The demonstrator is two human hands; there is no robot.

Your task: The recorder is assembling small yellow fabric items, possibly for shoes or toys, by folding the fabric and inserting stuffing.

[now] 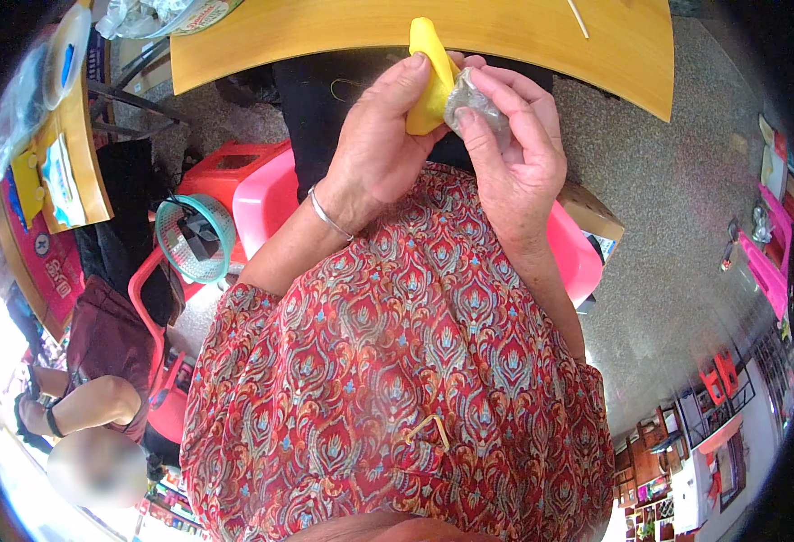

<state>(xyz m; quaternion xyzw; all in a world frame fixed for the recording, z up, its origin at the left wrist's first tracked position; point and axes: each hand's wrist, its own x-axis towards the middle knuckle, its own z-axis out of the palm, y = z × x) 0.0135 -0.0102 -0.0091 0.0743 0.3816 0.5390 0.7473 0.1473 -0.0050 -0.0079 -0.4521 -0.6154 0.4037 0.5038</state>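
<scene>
My left hand [383, 126], with a silver bangle at its wrist, grips a bright yellow piece [427, 77] between thumb and fingers. It looks like soft cloth or felt, folded upright with its narrow end toward the table. Close against its right side, my right hand [519, 135] pinches a crumpled greyish wad [471, 104], perhaps stuffing or thin plastic; its kind is unclear. Thumb and fingers press into the wad, and it meets the edge of the yellow piece. Both hands are held above my lap, just short of the table edge.
A yellow wooden table [325, 32] curves across the front, with a thin white stick [579, 18] on it and a tub [167, 18] at its left. A teal basket [195, 238] and red stool [234, 167] stand left. Another person [99, 388] sits at a side table.
</scene>
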